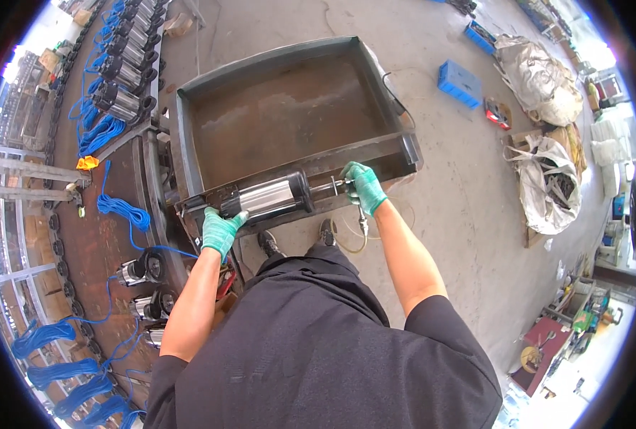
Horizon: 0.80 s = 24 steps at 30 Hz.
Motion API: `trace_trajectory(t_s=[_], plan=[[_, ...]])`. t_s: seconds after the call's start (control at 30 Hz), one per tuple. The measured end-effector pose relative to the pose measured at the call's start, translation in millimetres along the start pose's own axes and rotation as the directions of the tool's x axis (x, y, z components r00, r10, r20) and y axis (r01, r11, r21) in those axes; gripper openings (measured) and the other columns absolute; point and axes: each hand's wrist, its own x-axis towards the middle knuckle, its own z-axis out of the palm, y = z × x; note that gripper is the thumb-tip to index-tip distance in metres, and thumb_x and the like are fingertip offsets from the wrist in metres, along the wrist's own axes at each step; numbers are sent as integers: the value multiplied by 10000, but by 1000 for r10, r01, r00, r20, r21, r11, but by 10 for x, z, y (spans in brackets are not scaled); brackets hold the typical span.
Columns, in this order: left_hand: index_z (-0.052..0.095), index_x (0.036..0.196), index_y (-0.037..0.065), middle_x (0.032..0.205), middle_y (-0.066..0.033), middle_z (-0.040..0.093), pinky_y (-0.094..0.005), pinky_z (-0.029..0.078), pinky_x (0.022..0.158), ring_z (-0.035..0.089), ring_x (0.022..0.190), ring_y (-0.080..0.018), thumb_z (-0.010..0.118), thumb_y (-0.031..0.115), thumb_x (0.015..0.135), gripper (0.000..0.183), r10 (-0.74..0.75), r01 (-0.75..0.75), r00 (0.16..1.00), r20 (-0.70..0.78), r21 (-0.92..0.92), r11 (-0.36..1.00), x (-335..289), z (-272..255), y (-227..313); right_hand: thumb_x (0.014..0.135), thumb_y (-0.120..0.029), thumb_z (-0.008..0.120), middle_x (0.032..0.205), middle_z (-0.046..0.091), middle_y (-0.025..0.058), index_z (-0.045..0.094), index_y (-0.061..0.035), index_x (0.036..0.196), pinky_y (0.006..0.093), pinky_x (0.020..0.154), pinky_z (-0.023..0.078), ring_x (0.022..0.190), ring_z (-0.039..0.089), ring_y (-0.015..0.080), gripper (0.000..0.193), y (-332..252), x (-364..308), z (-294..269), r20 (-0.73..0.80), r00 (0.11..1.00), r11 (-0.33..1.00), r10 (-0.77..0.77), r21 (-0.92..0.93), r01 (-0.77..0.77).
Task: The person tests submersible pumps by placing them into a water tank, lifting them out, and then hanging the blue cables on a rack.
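Observation:
A submersible pump (266, 197) with a shiny steel barrel and black ends lies on its side along the near ledge of a metal water tank (186, 143). My left hand (220, 230), in a green glove, grips the pump's left end, its thumb along the barrel. At the pump's right end a thin metal rod with a crosspiece (334, 186) sticks out. My gloved right hand (365, 187) is closed around the metal hose fitting at the rod's outer end. Below that hand hangs a metal connector (363, 223) with a pale, clear hose (354, 250).
To the left, a row of similar pumps (121, 100) with coiled blue cables (121, 207) stands along a conveyor. More pumps (143, 270) lie beside my left forearm. Blue crates (460, 84) and large white sacks (547, 186) are on the floor to the right.

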Motion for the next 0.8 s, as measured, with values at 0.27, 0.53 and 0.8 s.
trace_trajectory(t_s=[0.27,0.53,0.8], plan=[[543,1201,-113,1109,-286,704,-401,541,914,700,1032,-372,926,393,710,802,-31,29,999,14,129,991,-135,-91,266,938,-139,430,574,444,-40,589,-163,713,256,395,245,432,378,81,277,22,55,89,-70,997,1000,20,-20,-21],[542,1189,-111,1083,-279,711,-407,541,900,705,1005,-370,923,386,717,785,-28,27,1000,4,142,990,-108,-76,180,930,-122,430,570,461,-27,599,-147,693,264,392,257,432,391,83,292,12,74,84,-62,997,999,38,14,-37],[507,1222,-105,1073,-225,719,-369,540,888,705,967,-309,906,309,760,738,16,-16,999,-43,19,1000,-182,-5,178,939,-110,501,658,508,-26,622,-135,952,253,420,316,497,438,83,125,-62,-28,-56,27,999,999,20,-51,-19]])
